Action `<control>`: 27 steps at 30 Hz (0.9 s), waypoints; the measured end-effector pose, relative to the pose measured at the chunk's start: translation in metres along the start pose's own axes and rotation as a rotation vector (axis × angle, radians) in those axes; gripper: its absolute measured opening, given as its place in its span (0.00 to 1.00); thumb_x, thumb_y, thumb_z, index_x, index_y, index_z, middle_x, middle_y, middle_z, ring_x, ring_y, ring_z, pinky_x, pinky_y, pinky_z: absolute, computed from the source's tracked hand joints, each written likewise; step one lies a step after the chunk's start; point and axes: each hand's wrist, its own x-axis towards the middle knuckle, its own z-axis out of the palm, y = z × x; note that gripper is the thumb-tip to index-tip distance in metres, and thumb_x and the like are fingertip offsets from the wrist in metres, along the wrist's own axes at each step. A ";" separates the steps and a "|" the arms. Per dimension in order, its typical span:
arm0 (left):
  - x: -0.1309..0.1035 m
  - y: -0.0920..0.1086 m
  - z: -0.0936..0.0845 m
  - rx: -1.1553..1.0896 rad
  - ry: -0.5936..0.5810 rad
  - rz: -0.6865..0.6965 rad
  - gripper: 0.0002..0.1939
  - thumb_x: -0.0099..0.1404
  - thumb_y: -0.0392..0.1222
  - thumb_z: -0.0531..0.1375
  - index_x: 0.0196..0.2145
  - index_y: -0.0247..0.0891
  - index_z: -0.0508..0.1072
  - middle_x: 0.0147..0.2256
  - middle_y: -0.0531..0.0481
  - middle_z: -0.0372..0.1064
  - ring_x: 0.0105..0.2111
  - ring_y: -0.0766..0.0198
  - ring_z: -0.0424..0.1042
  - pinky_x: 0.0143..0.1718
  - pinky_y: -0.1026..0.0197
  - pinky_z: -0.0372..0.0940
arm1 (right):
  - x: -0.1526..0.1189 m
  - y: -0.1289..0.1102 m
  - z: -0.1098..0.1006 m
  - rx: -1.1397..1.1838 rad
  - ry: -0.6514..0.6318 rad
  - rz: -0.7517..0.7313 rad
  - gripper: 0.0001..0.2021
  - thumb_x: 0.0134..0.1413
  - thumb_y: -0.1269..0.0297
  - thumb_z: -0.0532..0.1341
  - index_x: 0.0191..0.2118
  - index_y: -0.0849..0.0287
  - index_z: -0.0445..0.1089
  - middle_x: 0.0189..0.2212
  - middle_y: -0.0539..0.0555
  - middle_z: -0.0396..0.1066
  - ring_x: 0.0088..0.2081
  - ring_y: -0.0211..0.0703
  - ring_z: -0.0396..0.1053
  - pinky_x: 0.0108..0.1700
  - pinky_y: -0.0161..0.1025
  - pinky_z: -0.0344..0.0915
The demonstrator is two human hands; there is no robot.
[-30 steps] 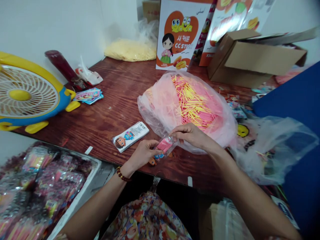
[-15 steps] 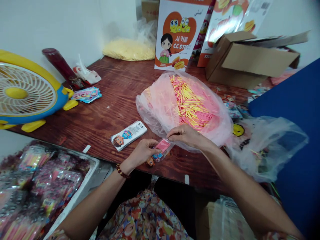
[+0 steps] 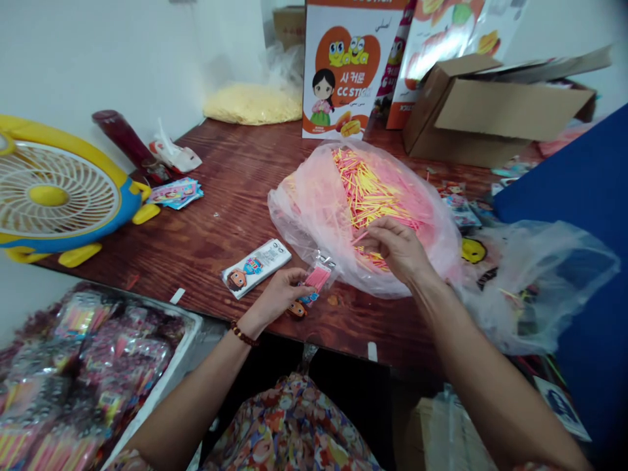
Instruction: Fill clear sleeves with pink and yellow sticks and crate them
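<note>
My left hand (image 3: 284,293) pinches a small clear packet (image 3: 320,277) printed with a cartoon face, with pink sticks inside. My right hand (image 3: 392,243) is raised over the near side of a large plastic bag (image 3: 314,196), thumb and fingertips closed on a thin pink stick (image 3: 360,237). The bag lies open and is heaped with pink and yellow sticks (image 3: 367,190). Just left of my left hand, a stack of flat printed packets (image 3: 256,267) lies on the brown wooden table (image 3: 196,242).
A yellow and blue fan (image 3: 63,190) stands at the left. Below it, a white-rimmed tub (image 3: 189,327) holds many filled packets. At the back are a printed carton (image 3: 338,72), a cardboard box (image 3: 495,118) and a yellow bag (image 3: 252,103). A crumpled clear bag (image 3: 554,281) lies right.
My right hand has moved away from the packet's mouth, up and right over the stick bag, and now has a stick in its fingertips. My left hand keeps hold of the packet.
</note>
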 end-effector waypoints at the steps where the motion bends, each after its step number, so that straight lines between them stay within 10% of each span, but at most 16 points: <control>1: 0.001 -0.002 -0.002 -0.002 0.039 0.001 0.15 0.49 0.46 0.69 0.31 0.33 0.75 0.28 0.51 0.73 0.25 0.67 0.70 0.29 0.64 0.65 | 0.001 -0.001 -0.005 0.041 0.051 0.010 0.11 0.45 0.57 0.66 0.32 0.56 0.65 0.28 0.50 0.73 0.30 0.40 0.73 0.31 0.35 0.67; 8: 0.036 -0.011 -0.020 0.367 0.310 0.169 0.10 0.54 0.41 0.63 0.35 0.36 0.74 0.35 0.48 0.75 0.35 0.59 0.72 0.38 0.60 0.66 | 0.000 0.005 -0.033 -0.054 0.184 0.065 0.16 0.45 0.52 0.66 0.34 0.53 0.61 0.25 0.43 0.64 0.18 0.31 0.59 0.18 0.30 0.49; 15: 0.050 -0.009 -0.005 0.768 0.138 0.281 0.17 0.62 0.34 0.57 0.49 0.38 0.71 0.45 0.44 0.75 0.45 0.55 0.74 0.47 0.56 0.65 | 0.012 0.020 -0.080 -0.458 0.380 0.039 0.15 0.44 0.50 0.63 0.28 0.56 0.63 0.18 0.43 0.57 0.20 0.33 0.54 0.21 0.32 0.49; 20: 0.033 -0.003 -0.005 1.163 0.306 0.354 0.20 0.67 0.40 0.55 0.56 0.33 0.66 0.47 0.36 0.70 0.47 0.50 0.70 0.47 0.52 0.64 | 0.019 0.022 -0.106 -1.113 0.165 0.021 0.09 0.52 0.61 0.57 0.26 0.59 0.69 0.24 0.51 0.70 0.28 0.40 0.65 0.30 0.35 0.57; 27: 0.021 0.004 -0.053 1.412 0.552 0.224 0.21 0.71 0.47 0.49 0.56 0.37 0.68 0.49 0.37 0.70 0.49 0.43 0.67 0.46 0.47 0.62 | 0.037 0.008 -0.096 -1.752 -0.249 0.102 0.15 0.59 0.66 0.54 0.45 0.61 0.75 0.48 0.63 0.74 0.47 0.51 0.72 0.43 0.39 0.66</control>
